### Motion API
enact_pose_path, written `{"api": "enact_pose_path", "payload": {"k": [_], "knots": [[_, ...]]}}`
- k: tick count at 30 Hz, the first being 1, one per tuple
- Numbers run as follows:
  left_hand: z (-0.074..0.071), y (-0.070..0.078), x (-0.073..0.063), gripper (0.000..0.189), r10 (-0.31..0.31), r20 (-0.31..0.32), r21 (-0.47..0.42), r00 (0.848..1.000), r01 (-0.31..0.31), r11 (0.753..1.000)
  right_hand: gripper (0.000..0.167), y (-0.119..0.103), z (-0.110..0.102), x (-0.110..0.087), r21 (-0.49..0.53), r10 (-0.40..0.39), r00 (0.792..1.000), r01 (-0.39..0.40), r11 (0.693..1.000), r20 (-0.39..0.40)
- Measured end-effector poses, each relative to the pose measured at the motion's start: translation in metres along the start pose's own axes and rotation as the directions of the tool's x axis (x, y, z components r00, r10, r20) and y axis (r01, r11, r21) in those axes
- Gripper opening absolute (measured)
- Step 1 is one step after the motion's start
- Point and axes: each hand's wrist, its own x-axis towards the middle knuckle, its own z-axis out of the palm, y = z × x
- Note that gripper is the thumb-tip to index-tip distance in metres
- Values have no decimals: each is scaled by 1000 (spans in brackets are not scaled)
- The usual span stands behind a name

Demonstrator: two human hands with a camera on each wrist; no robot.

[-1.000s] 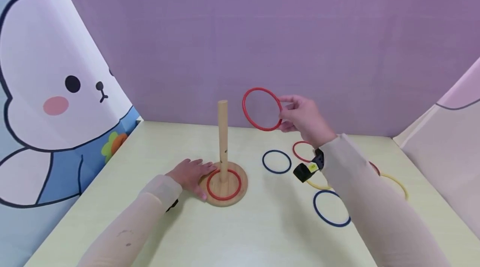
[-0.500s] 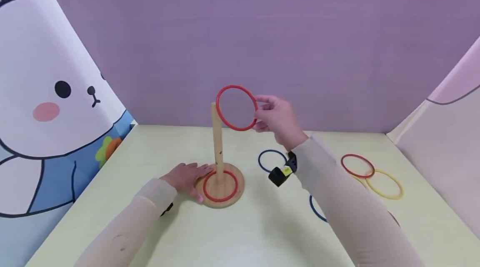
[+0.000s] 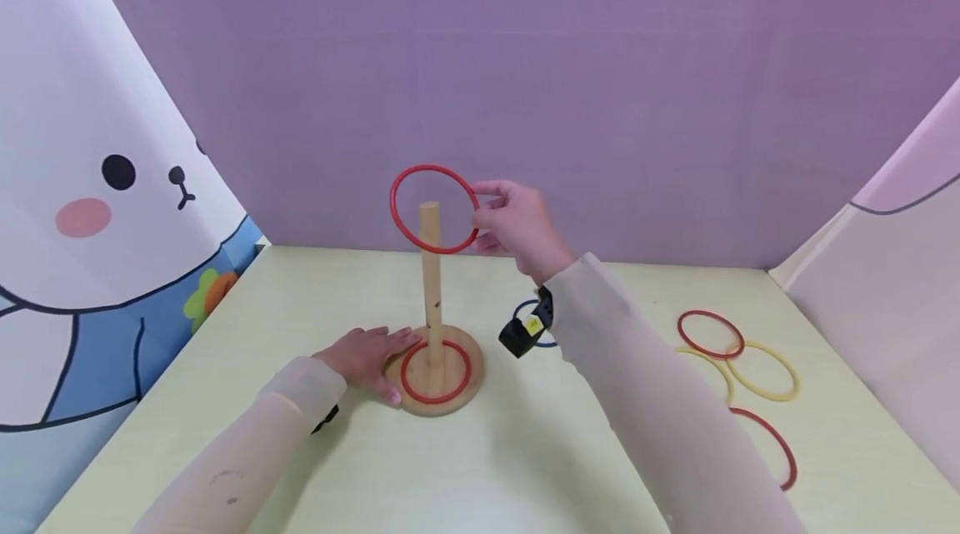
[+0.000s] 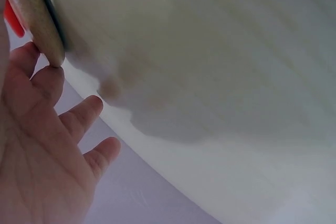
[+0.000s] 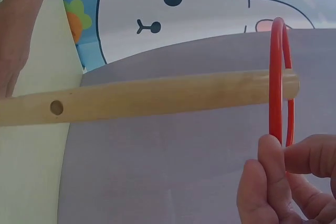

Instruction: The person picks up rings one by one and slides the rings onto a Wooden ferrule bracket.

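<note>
My right hand pinches the right edge of a red ring between thumb and fingers. In the right wrist view the ring stands around the top end of a wooden peg, with the tip poking through. The peg rises upright from a round wooden base on the table. Another red ring lies flat on that base, around the peg's foot. My left hand rests on the base's left edge, fingers extended; the left wrist view has fingertips touching the rim.
A dark blue ring lies partly behind the right wrist's black camera. Further right on the table are a red ring, two yellow rings, one overlapping it, and a nearer red ring partly under the sleeve. A purple backdrop stands behind.
My right hand has carried the red ring leftward, from beside the peg to around its top. My left hand has stayed on the base. The head view has shifted slightly.
</note>
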Motion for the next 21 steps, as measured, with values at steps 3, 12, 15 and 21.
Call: {"api": "enact_pose_path", "payload": {"k": [3,12,15,21], "knots": [[1,-1,-1,97,-2,6,-3,1000,2,1000,40,-1,4,1,-7,5,1000,-5,1000,15],[-2,-2,-3,98,-38,-8,6,999,38,999,38,7,12,2,-85,29,999,-25,996,46],[-1,-1,-3,98,-50,0,3,999,50,999,40,11,12,3,-113,42,998,-35,993,54],[0,1,-4,98,-52,2,7,999,52,999,41,18,10,9,-231,54,995,-32,972,88]]}}
